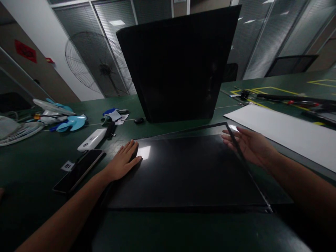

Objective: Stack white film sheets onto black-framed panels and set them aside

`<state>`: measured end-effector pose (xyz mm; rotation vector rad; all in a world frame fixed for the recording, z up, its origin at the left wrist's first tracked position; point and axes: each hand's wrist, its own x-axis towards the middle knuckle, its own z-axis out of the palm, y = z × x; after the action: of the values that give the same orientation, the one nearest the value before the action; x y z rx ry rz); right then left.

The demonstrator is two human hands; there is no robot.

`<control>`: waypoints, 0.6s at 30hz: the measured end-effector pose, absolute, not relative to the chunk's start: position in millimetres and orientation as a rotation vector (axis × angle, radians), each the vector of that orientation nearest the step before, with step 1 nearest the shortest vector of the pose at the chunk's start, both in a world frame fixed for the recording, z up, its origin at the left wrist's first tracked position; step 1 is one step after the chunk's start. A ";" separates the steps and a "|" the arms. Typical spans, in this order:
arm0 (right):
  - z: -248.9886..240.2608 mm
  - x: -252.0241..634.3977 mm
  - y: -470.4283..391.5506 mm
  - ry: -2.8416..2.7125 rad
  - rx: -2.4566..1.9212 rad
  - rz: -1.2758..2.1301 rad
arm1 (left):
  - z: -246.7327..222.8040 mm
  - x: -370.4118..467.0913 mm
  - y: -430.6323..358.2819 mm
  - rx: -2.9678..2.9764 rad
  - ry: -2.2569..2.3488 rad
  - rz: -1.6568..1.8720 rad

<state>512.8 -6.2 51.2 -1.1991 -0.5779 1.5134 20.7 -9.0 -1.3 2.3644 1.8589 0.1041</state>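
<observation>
A large dark flat panel (178, 171) lies on the green table in front of me. Over it is a clear sheet with a black edge strip (243, 157), its right side raised at a slant. My left hand (123, 161) rests flat on the panel's upper left edge, fingers stretched out. At the upper right corner my right hand (246, 144) holds the sheet's edge, its fingers behind the strip and seen through the sheet. Whether the thumb presses on the strip is hard to make out.
A big black panel (181, 66) stands upright behind. On the left are a phone (78, 170), a white device (92, 140), a black mouse (139, 120) and blue fan blades (72, 123). A white board (286, 131) lies at right, below several cables and tools (294, 99).
</observation>
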 end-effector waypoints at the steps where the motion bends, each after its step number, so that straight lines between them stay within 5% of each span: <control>1: 51.4 511.9 -7.5 -0.605 -1.175 1.501 | -1.2 20.9 -9.0 2.362 1.860 0.104; 18: 52.7 508.5 -18.1 -0.725 -0.994 1.457 | -6.3 18.1 -7.4 2.423 1.847 0.233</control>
<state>508.5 -18.1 52.7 -0.9944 -0.7251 1.4574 18.1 -7.4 -6.3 2.4225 1.8473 0.2328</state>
